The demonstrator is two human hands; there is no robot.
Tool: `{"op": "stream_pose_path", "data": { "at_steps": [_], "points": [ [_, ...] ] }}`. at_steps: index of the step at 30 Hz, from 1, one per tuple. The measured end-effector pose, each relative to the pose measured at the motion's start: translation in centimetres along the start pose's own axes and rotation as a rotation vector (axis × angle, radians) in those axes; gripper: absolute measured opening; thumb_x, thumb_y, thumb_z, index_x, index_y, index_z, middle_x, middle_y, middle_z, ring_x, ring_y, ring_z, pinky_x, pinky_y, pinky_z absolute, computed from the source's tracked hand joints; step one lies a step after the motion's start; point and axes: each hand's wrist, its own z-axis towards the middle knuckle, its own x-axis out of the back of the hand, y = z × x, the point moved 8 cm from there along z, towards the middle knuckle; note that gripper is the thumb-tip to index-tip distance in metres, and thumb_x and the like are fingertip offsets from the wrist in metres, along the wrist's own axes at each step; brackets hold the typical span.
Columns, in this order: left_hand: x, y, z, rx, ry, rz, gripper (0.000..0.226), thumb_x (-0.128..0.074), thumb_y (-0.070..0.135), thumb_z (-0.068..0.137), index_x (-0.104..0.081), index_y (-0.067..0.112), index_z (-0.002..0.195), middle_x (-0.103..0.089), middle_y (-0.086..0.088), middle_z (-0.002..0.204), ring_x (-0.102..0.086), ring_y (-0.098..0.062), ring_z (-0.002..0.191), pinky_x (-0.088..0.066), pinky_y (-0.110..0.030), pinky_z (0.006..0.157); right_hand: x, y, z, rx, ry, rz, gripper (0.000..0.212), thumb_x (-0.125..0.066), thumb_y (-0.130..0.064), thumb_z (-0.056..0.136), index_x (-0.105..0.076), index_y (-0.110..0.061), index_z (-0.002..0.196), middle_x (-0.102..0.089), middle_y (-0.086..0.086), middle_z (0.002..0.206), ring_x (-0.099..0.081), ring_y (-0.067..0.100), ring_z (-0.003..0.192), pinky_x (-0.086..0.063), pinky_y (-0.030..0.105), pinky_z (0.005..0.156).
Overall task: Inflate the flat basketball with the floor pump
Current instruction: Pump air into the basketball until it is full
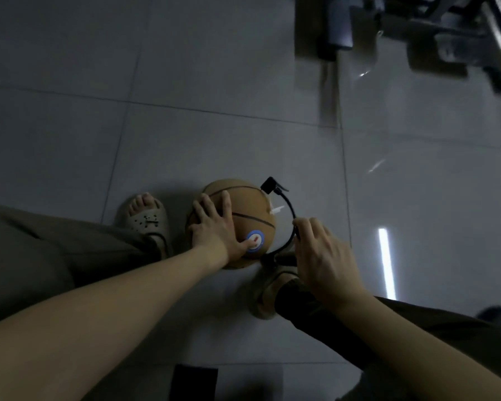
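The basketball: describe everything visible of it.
The basketball is tan-brown with dark seams and a round blue-rimmed white mark on its near side. It sits on the grey tiled floor beside a sandalled foot. The left hand rests spread on top, thumb at the mark. The black pump hose, held by the right hand, ends at its far right edge.

The basketball (249,204) is tan-brown with dark seams, and a round blue-and-white sticker (255,241) with a red mark sits on its near side. It rests on the grey tiled floor (214,140) and looks rounded from above. The pump's thin black hose (290,208) arcs just beside the ball's right side. It runs from a dark fitting low by the ball's near-right edge up to a black nozzle head (269,185) with a small lever, set against the ball's far-right edge. The pump's body is hidden.
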Motion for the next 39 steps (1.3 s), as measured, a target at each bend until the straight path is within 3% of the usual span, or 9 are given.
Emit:
{"op": "stream_pose_path", "data": {
  "at_steps": [3, 8, 12, 17, 22, 26, 29, 34, 39],
  "points": [
    [0.0, 0.2, -0.2, 0.008, 0.038, 0.014, 0.13, -0.041, 0.093, 0.07, 0.028, 0.018, 0.151, 0.016, -0.032, 0.159, 0.005, -0.052, 0.148, -0.037, -0.063, 0.105, -3.0, 0.6, 0.4, -0.009, -0.045, 0.016, 0.028, -0.054, -0.019, 0.095, -0.048, -0.014, 0.121, -0.051, 0.005, 0.093, -0.051, 0.023, 0.069, -0.043, 0.038, 0.047],
    [-0.2, 0.3, 0.0, -0.005, 0.043, 0.036, 0.128, -0.039, 0.093, 0.072, 0.028, 0.018, 0.151, 0.016, -0.032, 0.159, 0.005, -0.053, 0.147, -0.035, -0.066, 0.106, -5.7, 0.9, 0.6, -0.006, -0.117, 0.054, 0.033, -0.042, -0.029, 0.096, -0.042, -0.016, 0.127, -0.049, 0.005, 0.095, -0.049, 0.019, 0.07, -0.049, 0.041, 0.055],
    [0.0, 0.6, -0.2, 0.024, 0.017, 0.012, 0.13, -0.04, 0.094, 0.07, 0.026, 0.018, 0.152, 0.014, -0.032, 0.16, 0.003, -0.054, 0.147, -0.038, -0.066, 0.103, -5.0, 1.0, 0.8, -0.102, -0.089, 0.07, 0.025, -0.042, -0.03, 0.097, -0.044, -0.019, 0.119, -0.049, 0.001, 0.096, -0.049, 0.018, 0.071, -0.043, 0.034, 0.053],
    [0.8, -1.3, -0.1, 0.162, -0.04, -0.077, 0.139, -0.046, 0.096, 0.063, 0.019, 0.015, 0.155, 0.003, -0.034, 0.157, -0.012, -0.054, 0.143, -0.042, -0.06, 0.102, -0.2, 0.6, 0.3, -0.131, -0.007, 0.06, 0.019, -0.054, -0.024, 0.097, -0.047, -0.018, 0.114, -0.058, 0.004, 0.095, -0.058, 0.025, 0.07, -0.03, 0.029, 0.052],
    [2.0, -3.1, 0.7, 0.173, -0.165, -0.152, 0.152, -0.072, 0.086, 0.049, 0.016, 0.017, 0.153, -0.013, -0.032, 0.151, -0.035, -0.054, 0.13, -0.044, -0.06, 0.101, 8.6, 0.2, -0.2, -0.106, 0.077, 0.039, 0.021, -0.049, -0.03, 0.098, -0.04, -0.023, 0.116, -0.057, 0.001, 0.094, -0.057, 0.023, 0.07, -0.052, 0.042, 0.057],
    [3.4, -2.4, 0.6, 0.029, -0.116, -0.046, 0.147, -0.076, 0.079, 0.056, 0.019, 0.026, 0.155, 0.003, -0.029, 0.16, -0.015, -0.055, 0.143, -0.028, -0.073, 0.107, 12.3, 0.1, -0.7, -0.093, 0.108, 0.089, 0.02, -0.05, -0.029, 0.099, -0.037, -0.024, 0.114, -0.055, 0.0, 0.092, -0.055, 0.018, 0.067, -0.054, 0.04, 0.057],
    [3.3, -1.9, 1.2, -0.052, -0.128, -0.065, 0.139, -0.079, 0.073, 0.06, 0.012, 0.033, 0.156, 0.004, -0.021, 0.162, -0.009, -0.053, 0.145, -0.029, -0.073, 0.108, 10.1, -1.4, -0.8, -0.057, 0.09, 0.058, 0.021, -0.05, -0.027, 0.099, -0.04, -0.023, 0.117, -0.055, 0.0, 0.093, -0.053, 0.017, 0.066, -0.052, 0.039, 0.054],
    [3.3, -2.1, 2.2, -0.011, -0.183, -0.001, 0.14, -0.082, 0.075, 0.048, 0.0, 0.033, 0.153, -0.015, -0.023, 0.151, -0.036, -0.051, 0.131, -0.048, -0.063, 0.097, 4.7, -1.1, -0.6, -0.013, 0.034, -0.026, 0.027, -0.059, -0.021, 0.094, -0.049, -0.018, 0.118, -0.051, 0.0, 0.09, -0.045, 0.015, 0.064, -0.043, 0.03, 0.045],
    [3.9, -1.9, 3.9, 0.011, -0.232, 0.072, 0.149, -0.079, 0.083, 0.043, 0.007, 0.035, 0.155, -0.014, -0.026, 0.15, -0.048, -0.051, 0.121, -0.052, -0.054, 0.094, -0.5, -0.2, 0.0, 0.002, -0.029, -0.012, 0.039, -0.065, -0.022, 0.087, -0.049, -0.016, 0.122, -0.05, 0.002, 0.093, -0.048, 0.015, 0.069, -0.043, 0.029, 0.047]
  ]
}}
